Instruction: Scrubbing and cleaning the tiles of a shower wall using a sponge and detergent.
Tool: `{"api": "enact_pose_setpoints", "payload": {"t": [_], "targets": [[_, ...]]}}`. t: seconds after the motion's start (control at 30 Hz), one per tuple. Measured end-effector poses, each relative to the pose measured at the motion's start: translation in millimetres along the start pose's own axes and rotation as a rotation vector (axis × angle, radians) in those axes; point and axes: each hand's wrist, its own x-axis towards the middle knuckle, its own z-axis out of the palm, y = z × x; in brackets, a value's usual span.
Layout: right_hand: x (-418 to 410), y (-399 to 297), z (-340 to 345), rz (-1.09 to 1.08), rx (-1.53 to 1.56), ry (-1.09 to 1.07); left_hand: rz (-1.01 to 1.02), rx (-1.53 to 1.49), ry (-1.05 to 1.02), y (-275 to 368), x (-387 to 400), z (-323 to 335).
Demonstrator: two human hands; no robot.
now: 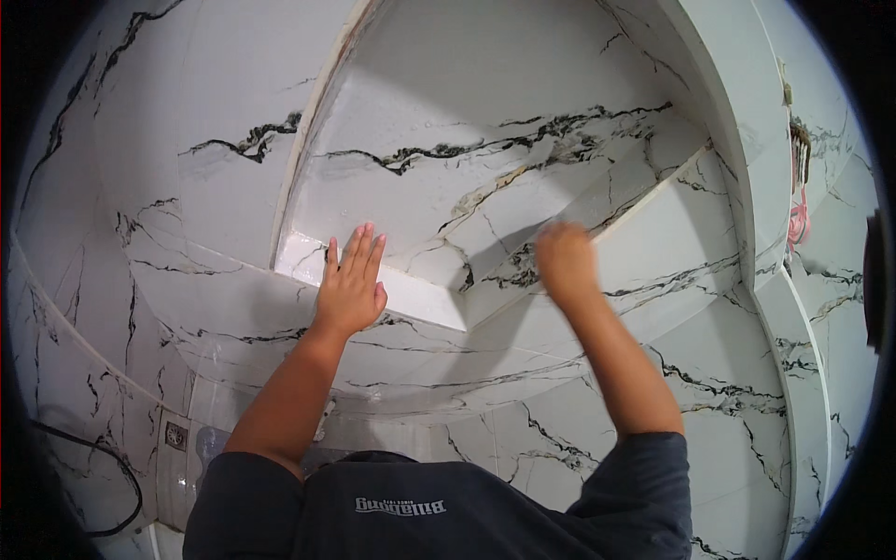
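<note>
My left hand (352, 280) lies flat with its fingers together, across the white marble-patterned ledge (420, 299) at the near edge of a tiled recess. Its fingertips reach onto the wet-looking recess surface (392, 210), and nothing shows in its grasp. To the right, my right hand (567, 262) is curled and motion-blurred, above or beside the slanting tiled divider (651, 199). Whether it holds anything is hidden by the curled fingers. Small drops dot the white surface with black veins.
A raised tiled rim (735, 161) curves along the right side. Beyond it are a brush-like thing (800, 150) and a pink item (798, 222). At lower left lie a square floor drain (176, 435) and a black hose or cable (133, 476).
</note>
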Motion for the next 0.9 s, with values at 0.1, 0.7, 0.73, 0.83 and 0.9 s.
{"api": "enact_pose_setpoints", "payload": {"t": [0.1,0.7,0.73,0.83,0.9], "targets": [[-30,-73,64,-0.143,-0.007,-0.168,0.02,-0.009,0.004,1,6,7],[-35,-92,102,-0.515,0.248,-0.383,0.031,-0.003,-0.035,1,6,11],[-30,-85,86,-0.489,0.284,-0.354,0.032,-0.027,-0.002,-2,4,11],[3,-62,43,-0.227,0.217,-0.433,0.025,-0.051,0.033,-6,1,7],[9,-56,47,-0.186,0.267,-0.343,0.019,-0.055,0.035,-5,1,7]]}}
